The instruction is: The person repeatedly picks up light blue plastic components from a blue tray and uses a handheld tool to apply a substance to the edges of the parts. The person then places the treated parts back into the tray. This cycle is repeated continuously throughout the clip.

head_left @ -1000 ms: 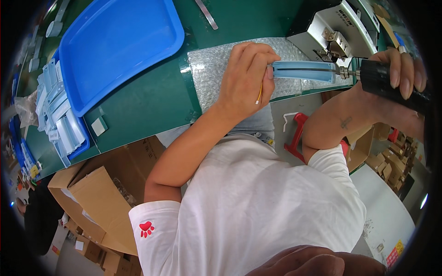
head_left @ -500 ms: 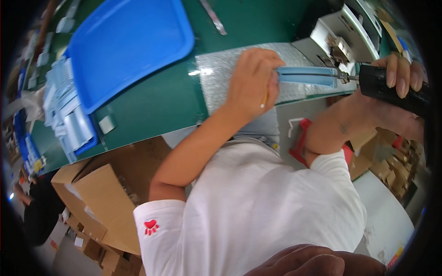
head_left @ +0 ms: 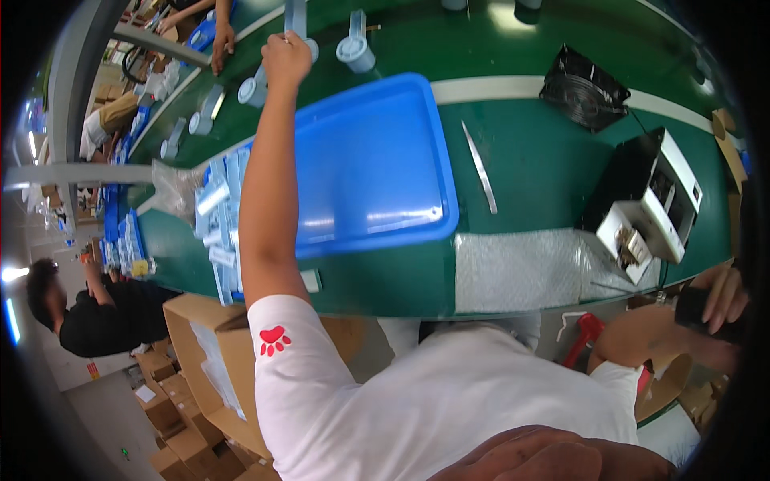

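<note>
My left arm stretches over the blue tray to the far side of the green table. There my left hand [head_left: 286,60] has its fingers curled on a light-blue handled cup [head_left: 296,18], whose flat handle sticks up beyond the knuckles. Similar light-blue cups stand close by, one [head_left: 355,53] to the right and another [head_left: 253,90] just left of the wrist. At the right edge my right hand [head_left: 722,301] is wrapped round a black power screwdriver [head_left: 695,309], held low by the table's front edge. The screwdriver's tip is hard to make out.
The blue tray [head_left: 369,168] lies mid-table, with a pile of light-blue handles [head_left: 215,196] left of it. A metal strip [head_left: 480,167], bubble wrap [head_left: 513,268], a black fan [head_left: 584,88] and a black-and-white machine [head_left: 642,204] are on the right. Another person's hand [head_left: 223,46] is at far left.
My left hand has gone from above the bubble wrap to the far left. The light-blue handle has left the screwdriver's tip. My right hand has lowered with the screwdriver, and the view has shifted.
</note>
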`<state>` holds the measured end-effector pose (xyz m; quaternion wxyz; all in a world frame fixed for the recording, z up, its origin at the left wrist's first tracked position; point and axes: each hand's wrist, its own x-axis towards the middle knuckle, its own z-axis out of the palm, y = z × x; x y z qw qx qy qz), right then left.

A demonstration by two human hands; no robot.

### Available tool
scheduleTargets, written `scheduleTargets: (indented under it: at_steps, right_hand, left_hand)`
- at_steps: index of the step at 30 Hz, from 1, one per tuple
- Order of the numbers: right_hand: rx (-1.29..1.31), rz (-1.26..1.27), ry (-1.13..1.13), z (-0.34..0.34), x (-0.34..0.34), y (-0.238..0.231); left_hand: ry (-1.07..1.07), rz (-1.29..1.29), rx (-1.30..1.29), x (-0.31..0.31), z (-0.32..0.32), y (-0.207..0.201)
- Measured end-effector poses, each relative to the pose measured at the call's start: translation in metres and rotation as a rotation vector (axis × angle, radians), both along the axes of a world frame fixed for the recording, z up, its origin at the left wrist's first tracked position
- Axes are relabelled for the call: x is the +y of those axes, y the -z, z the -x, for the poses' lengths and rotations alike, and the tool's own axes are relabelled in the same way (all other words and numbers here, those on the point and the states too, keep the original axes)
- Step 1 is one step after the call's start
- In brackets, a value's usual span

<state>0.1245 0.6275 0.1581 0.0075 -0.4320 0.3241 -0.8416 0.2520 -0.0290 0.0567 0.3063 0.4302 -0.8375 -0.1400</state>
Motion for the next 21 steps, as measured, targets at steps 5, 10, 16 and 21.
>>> scheduleTargets:
  at_steps: [5, 10, 16, 21]
  right_hand:
    - [-0.059, 0.016, 0.021, 0.012, -0.027, 0.020]
    - [-0.112, 0.002, 0.078, 0.001, -0.016, 0.013]
    - [-0.089, 0.028, 0.132, 0.000, -0.015, 0.022]
    - [-0.089, -0.193, 0.011, 0.002, -0.008, 0.014]
  left_hand:
    - [-0.218, -0.175, -0.425, -0.177, 0.048, 0.074]
    - [-0.211, -0.342, -0.269, -0.131, 0.107, 0.063]
    - [0.075, 0.016, -0.302, 0.018, 0.068, 0.028]
    - [0.144, -0.212, -0.382, 0.041, 0.041, 0.045]
